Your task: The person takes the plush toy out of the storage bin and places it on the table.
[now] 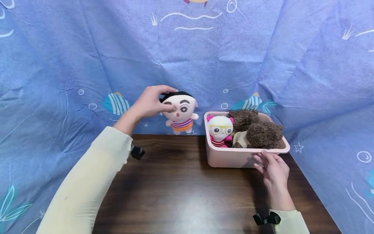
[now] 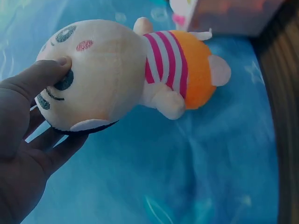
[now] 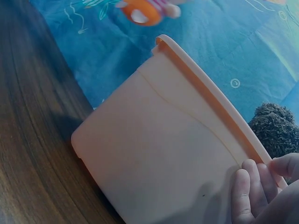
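While a blue sea-print cloth (image 1: 187, 48) hangs behind the dark wood-grain table (image 1: 175, 185), a pink plastic bin (image 1: 230, 159) stands on the table's right side, shaggy brown plush toys (image 1: 264, 135) inside. Left of it, a black-haired plush doll (image 1: 183, 114) is held up before the cloth; a plush doll with yellow glasses (image 1: 221, 130) sits in the bin. The left hand (image 1: 150, 101) pinches the black-haired doll's head between thumb and fingers; the right hand (image 1: 275, 169) pinches the bin's near rim, fingers curled beneath it.

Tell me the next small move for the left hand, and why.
Probably carry the doll rightward and over the pink bin: the left hand grips it to the left of the bin, the right hand pinches the bin's rim, and other plush toys sit inside.
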The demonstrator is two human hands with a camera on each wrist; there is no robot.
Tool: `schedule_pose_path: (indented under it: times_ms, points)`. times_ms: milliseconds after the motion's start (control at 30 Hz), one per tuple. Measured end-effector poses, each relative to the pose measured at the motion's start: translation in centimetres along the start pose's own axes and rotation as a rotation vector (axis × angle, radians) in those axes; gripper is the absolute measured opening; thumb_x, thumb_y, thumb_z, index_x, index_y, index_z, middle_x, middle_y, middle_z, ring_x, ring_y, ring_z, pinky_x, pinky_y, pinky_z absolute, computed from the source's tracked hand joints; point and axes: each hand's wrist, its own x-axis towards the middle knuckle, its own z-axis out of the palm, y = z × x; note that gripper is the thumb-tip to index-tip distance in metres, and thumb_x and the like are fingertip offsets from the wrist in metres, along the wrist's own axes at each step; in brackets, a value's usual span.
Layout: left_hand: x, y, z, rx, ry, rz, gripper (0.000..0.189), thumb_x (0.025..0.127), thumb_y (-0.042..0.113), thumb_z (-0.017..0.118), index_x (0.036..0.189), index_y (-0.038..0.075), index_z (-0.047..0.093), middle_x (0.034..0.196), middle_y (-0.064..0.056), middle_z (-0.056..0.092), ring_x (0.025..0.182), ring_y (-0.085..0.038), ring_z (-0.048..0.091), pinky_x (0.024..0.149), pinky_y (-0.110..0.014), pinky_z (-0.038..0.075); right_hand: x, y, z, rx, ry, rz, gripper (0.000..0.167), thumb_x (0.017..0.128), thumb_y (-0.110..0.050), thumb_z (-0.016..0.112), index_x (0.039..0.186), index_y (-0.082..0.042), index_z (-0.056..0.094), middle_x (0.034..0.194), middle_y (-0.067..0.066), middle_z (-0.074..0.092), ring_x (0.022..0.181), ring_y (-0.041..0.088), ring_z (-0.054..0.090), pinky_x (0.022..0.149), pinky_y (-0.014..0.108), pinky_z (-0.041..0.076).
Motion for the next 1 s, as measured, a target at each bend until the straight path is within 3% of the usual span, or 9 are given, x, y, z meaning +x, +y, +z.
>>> schedule_pose_path:
  times_ms: [200, 367, 500, 733, 1000]
  points:
    - [-2.4, -5.4, -1.6, 0.014, -0.03, -0.134, 0.056, 0.092, 0.024, 0.079, 0.144, 0.013, 0.06, 0.147, -0.015, 0.057, 0.129, -0.036, 0.055, 0.096, -0.055, 0.05, -0.1, -0.2, -0.5, 0.005, 0.009, -0.009, 0.007, 0.093, -0.006, 0.075, 0.09, -0.009, 0.069, 0.079, 0.003, 0.078, 0.071, 0.019, 0.078, 0.049, 0.034, 0.059]
    - [-4.5, -10.5, -2.0, 0.012, -0.062, -0.255, 0.056, 0.094, 0.018, 0.075, 0.146, 0.007, 0.057, 0.148, -0.023, 0.053, 0.132, -0.043, 0.05, 0.1, -0.06, 0.047, -0.2, -0.1, -0.8, 0.009, 0.008, -0.014, 0.005, 0.092, -0.005, 0.075, 0.092, -0.007, 0.071, 0.081, 0.004, 0.078, 0.071, 0.018, 0.078, 0.049, 0.034, 0.059]
    - [-5.7, -13.7, -2.2, 0.028, -0.06, -0.318, 0.058, 0.093, 0.017, 0.076, 0.145, 0.003, 0.056, 0.149, -0.027, 0.048, 0.134, -0.049, 0.045, 0.102, -0.065, 0.044, -0.1, 0.0, -0.8, 0.007, 0.004, -0.017, 0.003, 0.093, -0.005, 0.074, 0.094, -0.007, 0.072, 0.082, 0.004, 0.079, 0.071, 0.018, 0.077, 0.049, 0.034, 0.059]
    - [-7.5, -17.2, -2.5, 0.038, -0.073, -0.45, 0.062, 0.098, 0.017, 0.07, 0.153, 0.003, 0.047, 0.155, -0.032, 0.04, 0.138, -0.051, 0.039, 0.1, -0.064, 0.046, 0.0, 0.0, -0.6, -0.015, -0.003, -0.004, 0.008, 0.096, -0.006, 0.07, 0.09, -0.01, 0.069, 0.08, 0.002, 0.079, 0.071, 0.016, 0.077, 0.05, 0.033, 0.059]
    - [-7.4, -19.4, -2.6, 0.101, -0.113, -0.46, 0.059, 0.097, 0.009, 0.07, 0.151, 0.001, 0.048, 0.153, -0.035, 0.04, 0.14, -0.055, 0.035, 0.106, -0.068, 0.039, 0.1, 0.0, -0.3, -0.024, 0.0, -0.002, 0.006, 0.096, -0.007, 0.071, 0.09, -0.01, 0.07, 0.082, 0.002, 0.079, 0.07, 0.016, 0.077, 0.05, 0.033, 0.06]
